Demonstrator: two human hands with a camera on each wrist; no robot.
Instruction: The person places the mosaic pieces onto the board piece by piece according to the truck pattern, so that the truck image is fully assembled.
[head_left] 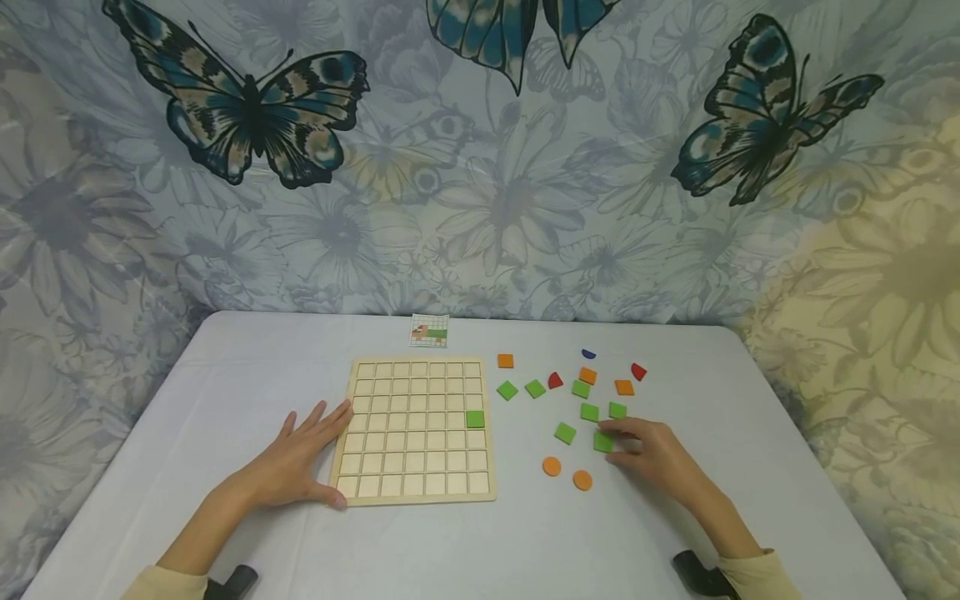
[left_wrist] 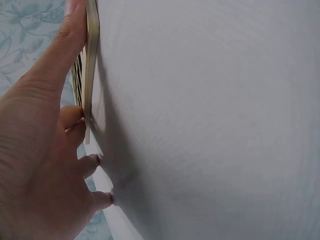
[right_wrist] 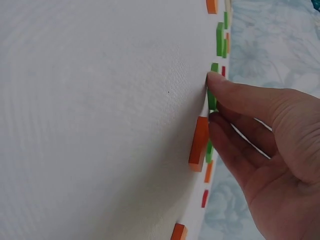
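Nearest the camera, my cream sleeves [head_left: 759, 577] come in at the lower left and lower right of the head view, each with a black device [head_left: 700, 575] at the wrist. My left forearm slants up to the wooden grid board [head_left: 420, 502] left of centre; there my left hand [head_left: 294, 462] lies with fingers spread and relaxed, fingertips touching the board's left edge and thumb at its lower left corner. My right forearm leans up and leftward from the lower right, and my right hand [head_left: 651, 452] pinches a green square [head_left: 603, 442] between fingertips and thumb. That square sits right of centre, low in the frame, at the tips of my grip. Just above it lies another green tile [head_left: 617, 410]; below and left of it are two orange discs [head_left: 582, 480].
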